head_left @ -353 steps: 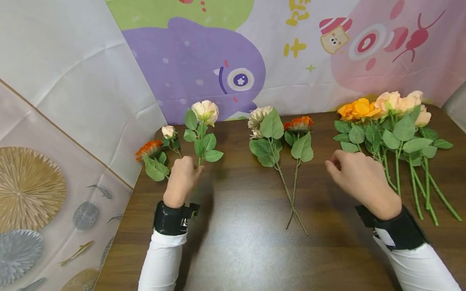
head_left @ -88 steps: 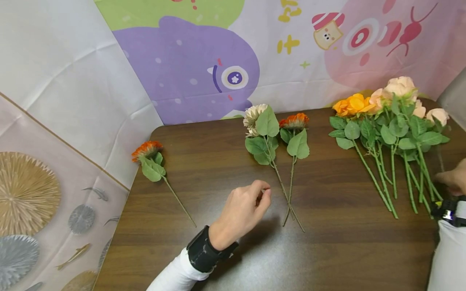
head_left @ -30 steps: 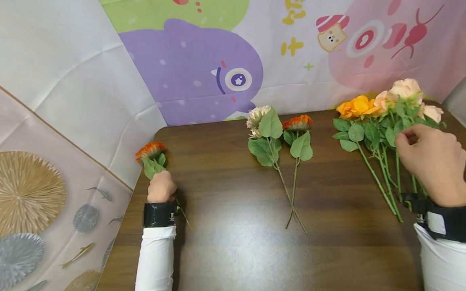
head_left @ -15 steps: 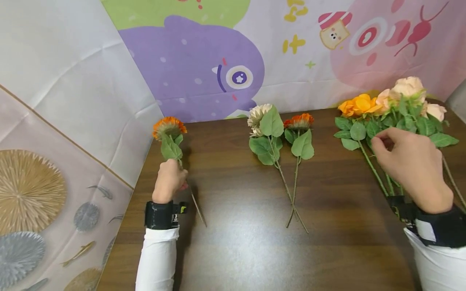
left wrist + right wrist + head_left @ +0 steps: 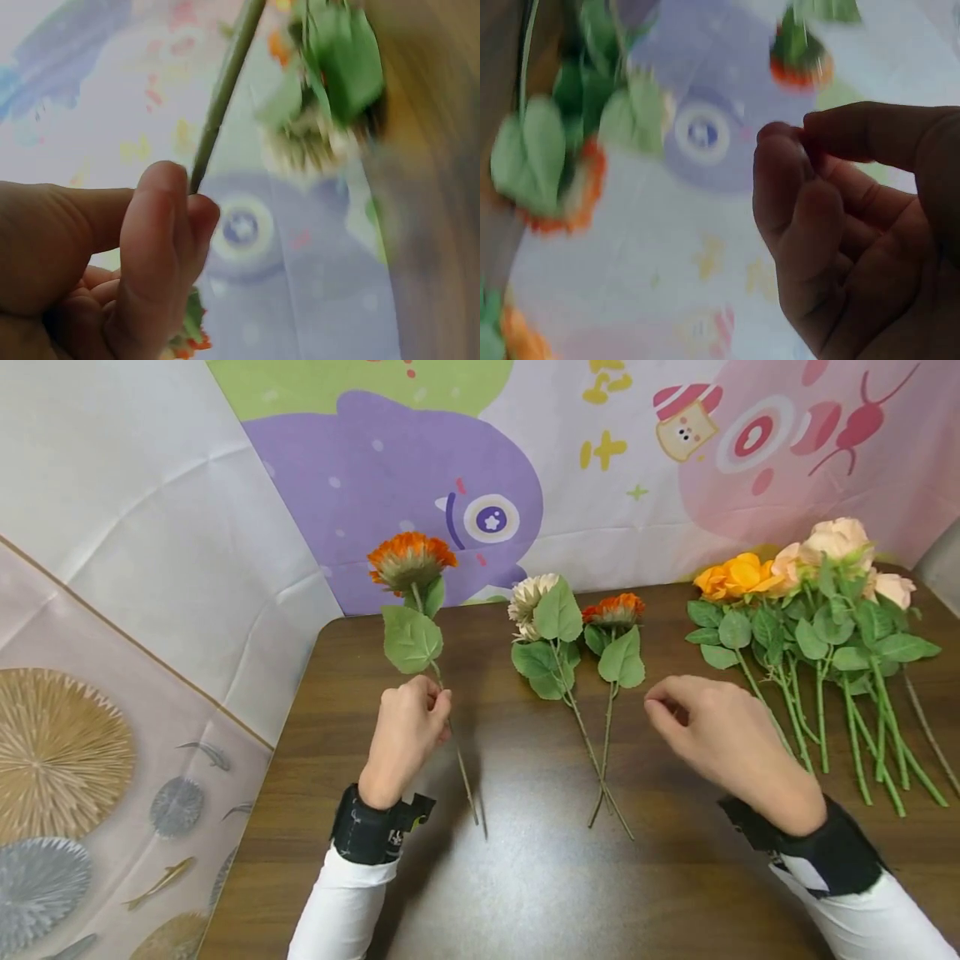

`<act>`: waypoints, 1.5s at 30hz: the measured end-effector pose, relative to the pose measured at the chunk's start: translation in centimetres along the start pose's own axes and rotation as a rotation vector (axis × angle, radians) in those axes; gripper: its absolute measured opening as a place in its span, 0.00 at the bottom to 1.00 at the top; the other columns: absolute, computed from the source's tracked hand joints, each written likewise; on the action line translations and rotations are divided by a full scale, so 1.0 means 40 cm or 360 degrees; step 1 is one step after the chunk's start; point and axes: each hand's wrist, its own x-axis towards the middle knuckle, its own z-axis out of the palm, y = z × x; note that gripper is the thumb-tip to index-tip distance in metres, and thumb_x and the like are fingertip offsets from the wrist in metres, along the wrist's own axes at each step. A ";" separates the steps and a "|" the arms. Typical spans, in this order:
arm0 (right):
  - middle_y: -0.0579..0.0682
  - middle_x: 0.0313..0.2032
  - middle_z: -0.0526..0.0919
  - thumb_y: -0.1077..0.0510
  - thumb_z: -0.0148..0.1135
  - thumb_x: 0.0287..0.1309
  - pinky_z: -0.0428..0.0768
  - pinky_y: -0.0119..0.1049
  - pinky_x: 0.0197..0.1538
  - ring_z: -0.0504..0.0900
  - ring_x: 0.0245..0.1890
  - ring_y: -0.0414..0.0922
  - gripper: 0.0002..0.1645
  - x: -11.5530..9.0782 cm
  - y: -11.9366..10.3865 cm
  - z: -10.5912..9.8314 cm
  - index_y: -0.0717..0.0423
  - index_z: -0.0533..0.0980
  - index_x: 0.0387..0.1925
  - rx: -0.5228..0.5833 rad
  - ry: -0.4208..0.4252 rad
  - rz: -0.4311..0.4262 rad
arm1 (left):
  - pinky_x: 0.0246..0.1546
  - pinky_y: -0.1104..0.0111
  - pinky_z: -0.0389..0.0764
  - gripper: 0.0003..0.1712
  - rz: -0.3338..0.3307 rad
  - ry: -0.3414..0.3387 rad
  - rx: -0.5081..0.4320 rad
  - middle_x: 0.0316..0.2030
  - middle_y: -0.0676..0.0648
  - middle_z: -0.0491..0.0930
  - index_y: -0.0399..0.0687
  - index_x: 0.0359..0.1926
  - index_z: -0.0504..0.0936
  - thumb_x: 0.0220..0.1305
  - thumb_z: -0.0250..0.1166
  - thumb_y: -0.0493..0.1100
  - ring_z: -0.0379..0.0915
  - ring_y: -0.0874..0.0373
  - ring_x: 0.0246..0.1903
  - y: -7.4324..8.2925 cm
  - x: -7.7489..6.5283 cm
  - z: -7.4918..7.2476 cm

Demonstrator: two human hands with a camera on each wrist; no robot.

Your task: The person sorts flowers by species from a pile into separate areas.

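My left hand (image 5: 405,727) pinches the stem of an orange flower (image 5: 412,564) with a large green leaf. The bloom is up against the backdrop and the stem slants down to the right over the table. In the left wrist view, thumb and fingers close round the thin green stem (image 5: 225,97). My right hand (image 5: 731,743) hovers over the table, left of the bunch of roses, its fingers loosely curled with nothing in them. In the right wrist view the thumb tip lies by the fingertips. Between the hands lie a cream flower (image 5: 528,602) and another orange flower (image 5: 615,610), stems crossed.
On the right side of the brown table (image 5: 517,893), a bunch of yellow-orange roses (image 5: 738,578) and pale peach roses (image 5: 836,539) lies with its stems toward me. A cartoon cloth backdrop (image 5: 600,527) rises behind the table, and a patterned white cloth (image 5: 150,610) stands at the left.
The left hand has taken the orange flower from the left edge, raised it and moved right. The right hand has come left from the bunch. The two pale roses once at the left are gone from there.
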 end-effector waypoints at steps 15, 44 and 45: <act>0.38 0.32 0.84 0.58 0.63 0.65 0.78 0.30 0.33 0.79 0.30 0.30 0.07 -0.035 -0.105 0.123 0.54 0.83 0.43 0.0735 -0.0615 -0.0150 | 0.16 0.79 0.75 0.04 0.0452 -0.0119 -0.0542 0.22 0.45 0.84 0.37 0.34 0.79 0.68 0.61 0.34 0.79 0.62 0.15 0.138 -0.105 0.104; 0.55 0.23 0.85 0.63 0.62 0.64 0.84 0.40 0.27 0.84 0.20 0.44 0.10 0.030 0.079 0.147 0.70 0.81 0.33 0.0911 -0.0586 0.0602 | 0.21 0.82 0.74 0.07 0.0615 -0.0185 -0.0464 0.23 0.49 0.83 0.36 0.43 0.82 0.69 0.59 0.35 0.77 0.66 0.18 0.145 -0.119 0.139; 0.54 0.22 0.85 0.63 0.62 0.64 0.84 0.40 0.27 0.84 0.20 0.44 0.10 0.030 0.086 0.154 0.69 0.81 0.33 0.0912 -0.0605 0.0604 | 0.21 0.82 0.74 0.07 0.0621 -0.0185 -0.0459 0.23 0.49 0.83 0.36 0.43 0.82 0.69 0.59 0.35 0.77 0.66 0.18 0.144 -0.119 0.140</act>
